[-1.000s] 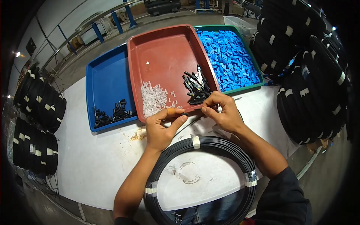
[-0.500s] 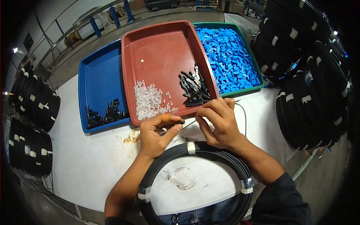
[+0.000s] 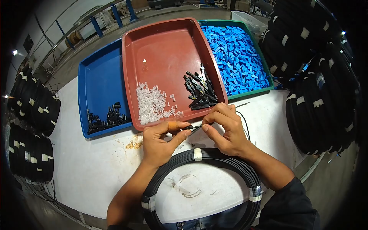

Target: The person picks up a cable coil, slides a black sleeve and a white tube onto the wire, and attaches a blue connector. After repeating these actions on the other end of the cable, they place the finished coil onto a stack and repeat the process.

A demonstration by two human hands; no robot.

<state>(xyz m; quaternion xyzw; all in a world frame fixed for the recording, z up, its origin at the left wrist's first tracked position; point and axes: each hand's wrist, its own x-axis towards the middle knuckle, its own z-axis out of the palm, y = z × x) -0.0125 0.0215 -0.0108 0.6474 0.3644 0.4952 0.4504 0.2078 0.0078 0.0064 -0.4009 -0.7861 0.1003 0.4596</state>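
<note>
Thumb and index finger of my left hand point(image 3: 159, 143) pinch a small black cylindrical connector piece point(image 3: 188, 127); a tan band wraps that index finger. My right hand point(image 3: 228, 132) is closed in a pinch on a thin black cable point(image 3: 197, 127), whose end meets the connector piece between my hands. Below both hands lies a large coil of black cable point(image 3: 216, 155), bound with white tape, at the near edge of the table. Another cable end point(image 3: 242, 104) sticks out to the right behind my right hand.
On the white table point(image 3: 88, 172), a red tray point(image 3: 165, 46) holds white plastic bits and black connectors. It overlaps a blue tray point(image 3: 101, 76) with black pieces. A green tray point(image 3: 251, 93) is full of blue clips point(image 3: 239, 61). Cable coils point(image 3: 318, 111) are stacked on both sides.
My right hand now pinches the cable in line with the connector piece, and the cable end has come up to it. My left hand keeps its hold, nearly in place.
</note>
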